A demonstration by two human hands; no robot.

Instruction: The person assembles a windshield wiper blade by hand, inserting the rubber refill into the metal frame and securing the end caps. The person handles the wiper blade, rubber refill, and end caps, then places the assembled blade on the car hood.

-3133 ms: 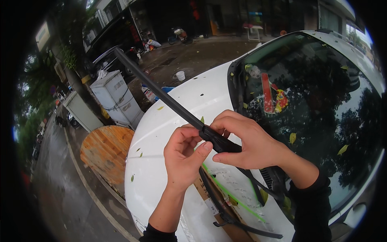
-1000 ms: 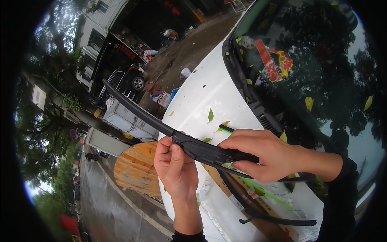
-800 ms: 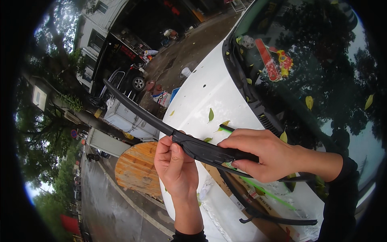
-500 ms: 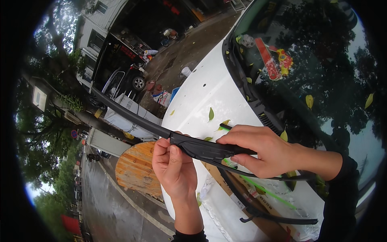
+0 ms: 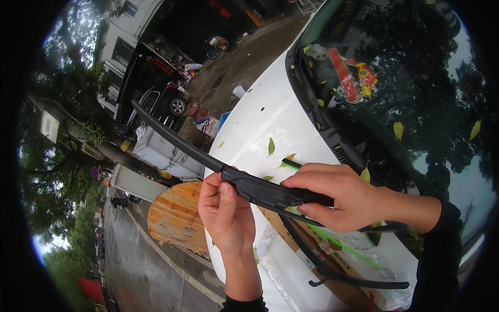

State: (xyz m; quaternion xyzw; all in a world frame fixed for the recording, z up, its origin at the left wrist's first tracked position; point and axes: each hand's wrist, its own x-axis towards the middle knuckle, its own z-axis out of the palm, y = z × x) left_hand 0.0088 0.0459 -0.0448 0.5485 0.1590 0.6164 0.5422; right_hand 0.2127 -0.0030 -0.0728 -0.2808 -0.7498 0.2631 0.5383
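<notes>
A black windshield wiper blade point(image 5: 260, 193) is held in both my hands above the white car's hood point(image 5: 254, 125). Its long thin end reaches out to the upper left. My left hand point(image 5: 227, 213) pinches it between thumb and fingers near the joint of the thicker middle cover. At that cover's right end my right hand point(image 5: 343, 196) grips it, thumb below and fingers above. Under my hands, a second black wiper piece point(image 5: 358, 282) lies across cardboard packaging point(image 5: 340, 262) and clear plastic on the hood. A bright green strip point(image 5: 348, 249) runs beside it.
The windshield point(image 5: 395, 104) rises at the right, with fallen leaves on it and a red-and-yellow item point(image 5: 365, 80) behind the glass. A round wooden board point(image 5: 176, 217) stands left of the hood. Farther off are a white box point(image 5: 169, 151) and a dark car point(image 5: 169, 104).
The wiper blade has tilted slightly, its far end swinging a little right and nearer. Both hands keep their grip, with small shifts.
</notes>
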